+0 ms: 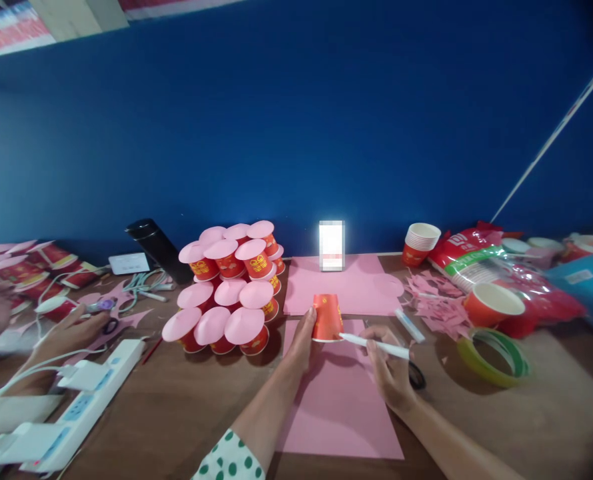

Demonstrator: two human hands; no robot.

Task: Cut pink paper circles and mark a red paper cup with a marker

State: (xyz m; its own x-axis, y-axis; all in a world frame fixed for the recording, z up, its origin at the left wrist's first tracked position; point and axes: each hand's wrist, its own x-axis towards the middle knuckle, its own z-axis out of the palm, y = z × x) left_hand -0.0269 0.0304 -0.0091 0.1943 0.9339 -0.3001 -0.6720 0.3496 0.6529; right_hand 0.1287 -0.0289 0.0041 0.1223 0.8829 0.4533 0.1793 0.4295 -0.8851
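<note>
A red paper cup (327,316) stands upside down over a pink paper sheet (344,420), its rim downward. My left hand (304,340) is closed round the cup's left side. A slim white pen-like tool (386,348) is held in the fingers of my right hand (389,367). Its tip points left, at the cup's lower right edge; whether it touches cannot be made out. Behind the cup lies more pink paper (336,287). A dark loop (416,375), partly hidden, shows beside my right hand.
Stacked red cups with pink discs (226,293) stand left. A power strip (81,407) and a co-worker's hand (71,333) are farther left, near a black bottle (159,250). Right are stacked cups (420,243), paper scraps (439,303), a tape roll (494,357) and red bag (469,257).
</note>
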